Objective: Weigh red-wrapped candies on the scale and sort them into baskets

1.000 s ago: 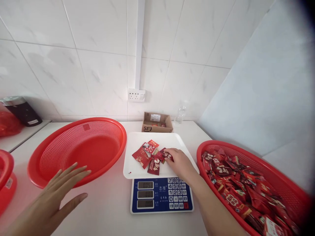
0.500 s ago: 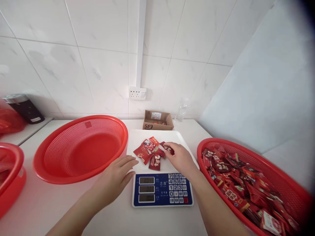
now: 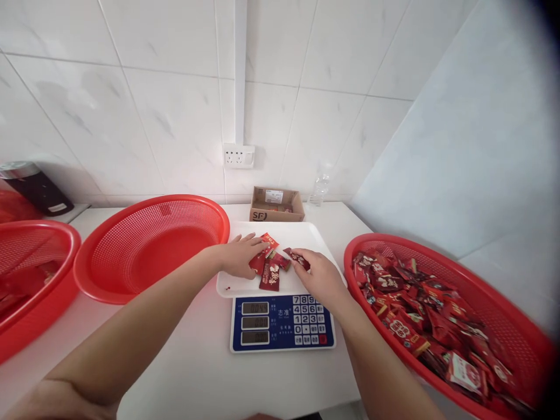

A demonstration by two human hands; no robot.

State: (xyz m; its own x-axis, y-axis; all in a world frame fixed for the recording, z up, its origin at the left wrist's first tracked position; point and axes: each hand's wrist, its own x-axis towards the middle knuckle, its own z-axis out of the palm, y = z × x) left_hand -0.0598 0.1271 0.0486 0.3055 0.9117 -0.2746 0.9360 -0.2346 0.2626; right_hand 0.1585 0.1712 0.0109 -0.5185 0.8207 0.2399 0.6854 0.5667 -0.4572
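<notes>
Packets (image 3: 269, 275) on the white weighing pan (image 3: 297, 232) now get both hands, cos the left hand (image 3: 241, 256) just slid over them, fingers spread (can't tell if gripping any), while the right hand (image 3: 318, 274) pinches one maroon packet (image 3: 298, 258).

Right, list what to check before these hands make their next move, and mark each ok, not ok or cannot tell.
1. Right hand has a dark red packet between thumb and fingers: ok.
2. Left hand has a firm hold on a packet: cannot tell; its fingers lie over them.
3. Loose packets on the tray lie apart: not ok, they overlap.
4. Keypad in full view: not ok, the right hand hides a corner.
5. Basket on the right holds packets: ok.
</notes>
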